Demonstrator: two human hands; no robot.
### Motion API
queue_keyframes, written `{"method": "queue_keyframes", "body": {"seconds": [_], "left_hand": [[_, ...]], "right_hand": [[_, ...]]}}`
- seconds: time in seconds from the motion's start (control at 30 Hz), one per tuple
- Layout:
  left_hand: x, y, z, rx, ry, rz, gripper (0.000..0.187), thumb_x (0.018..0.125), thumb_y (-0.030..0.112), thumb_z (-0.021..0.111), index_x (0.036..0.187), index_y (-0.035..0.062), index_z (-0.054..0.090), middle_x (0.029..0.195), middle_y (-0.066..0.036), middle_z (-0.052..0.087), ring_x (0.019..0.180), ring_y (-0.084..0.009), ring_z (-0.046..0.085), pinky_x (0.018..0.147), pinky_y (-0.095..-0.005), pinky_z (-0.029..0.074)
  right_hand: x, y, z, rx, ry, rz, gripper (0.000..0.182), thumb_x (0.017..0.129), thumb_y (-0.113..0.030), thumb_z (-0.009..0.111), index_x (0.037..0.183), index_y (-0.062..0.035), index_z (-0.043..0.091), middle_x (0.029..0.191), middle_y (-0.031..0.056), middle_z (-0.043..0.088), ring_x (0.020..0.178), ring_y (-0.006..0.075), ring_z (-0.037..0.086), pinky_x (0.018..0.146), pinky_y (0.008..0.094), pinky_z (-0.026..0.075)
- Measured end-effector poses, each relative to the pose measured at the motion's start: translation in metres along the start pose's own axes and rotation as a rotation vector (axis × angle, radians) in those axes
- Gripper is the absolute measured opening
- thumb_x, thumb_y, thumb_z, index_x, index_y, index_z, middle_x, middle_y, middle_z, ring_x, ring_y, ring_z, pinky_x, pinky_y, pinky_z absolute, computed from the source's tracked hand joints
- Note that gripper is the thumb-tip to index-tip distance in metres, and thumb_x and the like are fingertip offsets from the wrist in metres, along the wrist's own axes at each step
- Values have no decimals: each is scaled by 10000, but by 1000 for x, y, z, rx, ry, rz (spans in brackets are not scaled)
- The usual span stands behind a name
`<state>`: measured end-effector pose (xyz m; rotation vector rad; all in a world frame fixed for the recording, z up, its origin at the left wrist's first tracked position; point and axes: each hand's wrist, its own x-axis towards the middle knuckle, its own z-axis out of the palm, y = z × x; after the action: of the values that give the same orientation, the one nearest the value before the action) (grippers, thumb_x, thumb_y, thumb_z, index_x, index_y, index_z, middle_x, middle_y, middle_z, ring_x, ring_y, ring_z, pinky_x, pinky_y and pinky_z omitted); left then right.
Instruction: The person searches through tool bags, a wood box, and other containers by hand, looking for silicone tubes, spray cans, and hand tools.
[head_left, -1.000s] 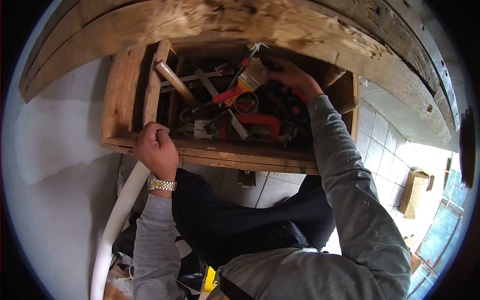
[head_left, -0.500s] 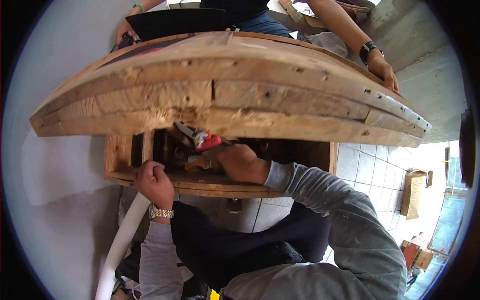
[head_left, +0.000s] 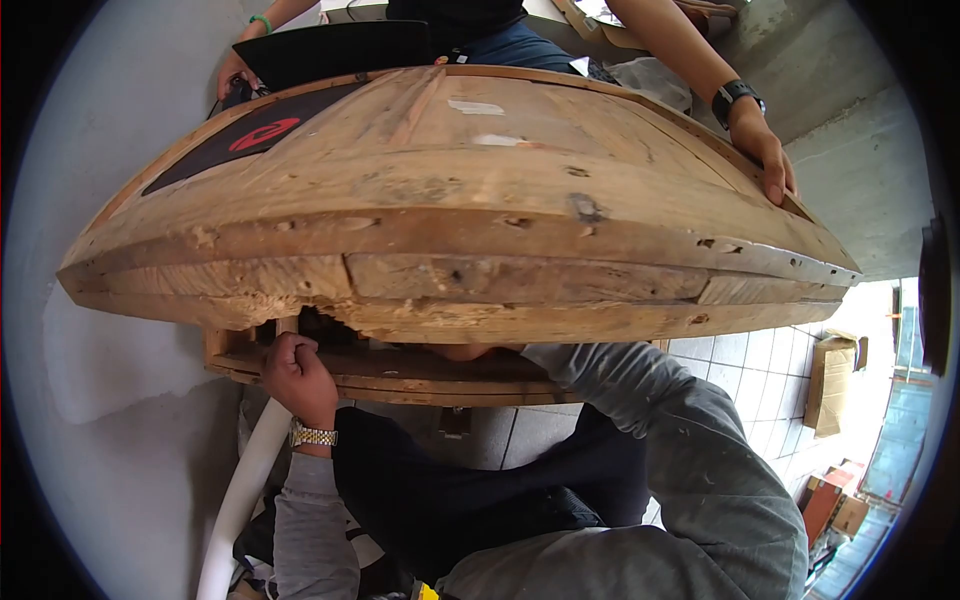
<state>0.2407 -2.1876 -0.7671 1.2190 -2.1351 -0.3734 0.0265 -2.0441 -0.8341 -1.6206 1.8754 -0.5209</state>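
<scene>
My left hand (head_left: 300, 378) is closed in a fist at the front left of an open wooden drawer (head_left: 400, 388), its fingers curled over the front edge beside a wooden divider. My right hand (head_left: 467, 352) reaches inside the drawer, almost wholly hidden beneath the thick wooden tabletop (head_left: 500, 285); its fingers and anything in them cannot be seen. Dark space shows in the drawer through a chipped notch in the tabletop's edge.
Across the tabletop, a person rests one hand (head_left: 765, 160) on its right edge; their other hand (head_left: 235, 75) is beside a black laptop (head_left: 340, 50). A white pipe (head_left: 240, 500) leans below my left hand. A cardboard box (head_left: 830, 385) stands on the tiled floor.
More of the tabletop's upper face shows, and its front edge appears lower, covering most of the drawer. My right hand, the red-handled tool and the brush inside have dropped from sight.
</scene>
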Motion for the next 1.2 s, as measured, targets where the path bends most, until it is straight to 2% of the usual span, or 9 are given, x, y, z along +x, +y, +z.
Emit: {"method": "queue_keyframes", "body": {"seconds": [0.07, 0.17, 0.3, 0.5, 0.73, 0.97, 1.07, 1.13, 1.2], "left_hand": [[-1, -1, 1, -36, -6, -51, 116, 794, 17, 525, 711, 58, 595, 716, -90, 662, 694, -337, 607, 733, -432, 465], [-1, -1, 1, -33, -3, -48, 114, 794, 16, 526, 714, 56, 597, 721, -92, 664, 707, -335, 612, 740, -430, 464], [-1, 1, -1, -12, -17, -47, 121, 796, 15, 523, 715, 62, 600, 728, -88, 669, 721, -336, 618, 737, -435, 467], [0, 0, 0, 3, 1, -47, 118, 789, 19, 541, 714, 80, 609, 725, -78, 674, 723, -344, 626, 726, -444, 473], [6, 4, -5, 34, 56, 35, 94, 776, 40, 598, 710, 103, 621, 719, -84, 667, 722, -344, 640, 720, -454, 467], [1, -3, -5, 91, 65, 53, 100, 812, 82, 627, 716, 113, 624, 712, -88, 664, 727, -339, 644, 749, -466, 467], [4, -5, -2, 108, 55, 51, 103, 814, 83, 627, 716, 113, 623, 711, -86, 662, 735, -333, 649, 755, -469, 472], [2, -4, -2, 84, 56, 45, 101, 814, 85, 629, 717, 112, 625, 711, -82, 664, 741, -328, 651, 765, -469, 476], [0, -4, -3, 83, 58, 36, 113, 820, 82, 610, 711, 103, 623, 710, -81, 669, 733, -330, 652, 778, -455, 475]], "right_hand": [[2, -5, 6, 34, -16, 13, 423, 900, -244, 646, 1278, -55, 647, 1189, 194, 693, 1098, 400, 658, 969, 484, 522], [7, -16, -25, 71, -80, -252, 393, 936, -314, 640, 1207, -32, 671, 1149, 221, 701, 1051, 399, 667, 945, 467, 533], [7, -10, -34, 94, -43, -241, 450, 913, -333, 668, 1229, -12, 662, 1144, 211, 705, 1063, 390, 671, 941, 469, 533], [20, 10, -35, -19, 144, -135, 429, 877, -338, 694, 1209, -66, 684, 1135, 193, 719, 1068, 370, 683, 927, 468, 541], [90, 62, -34, 93, 468, 79, 391, 879, -305, 682, 1210, -97, 695, 1126, 182, 730, 1048, 367, 694, 905, 468, 549], [163, 95, -44, 110, 313, -13, 363, 881, -273, 669, 1211, -128, 706, 1116, 171, 741, 1027, 363, 704, 884, 469, 557], [120, 50, -56, -55, 309, 131, 401, 833, -251, 674, 1226, -174, 681, 1077, 186, 742, 1011, 382, 703, 858, 488, 562], [73, 0, -63, -194, 227, 151, 381, 846, -237, 659, 1214, -140, 659, 1120, 180, 729, 1082, 357, 693, 889, 466, 558], [54, 12, -51, -218, 201, 97, 426, 841, -226, 655, 1259, -146, 640, 1121, 168, 733, 1076, 362, 695, 893, 467, 557]]}}
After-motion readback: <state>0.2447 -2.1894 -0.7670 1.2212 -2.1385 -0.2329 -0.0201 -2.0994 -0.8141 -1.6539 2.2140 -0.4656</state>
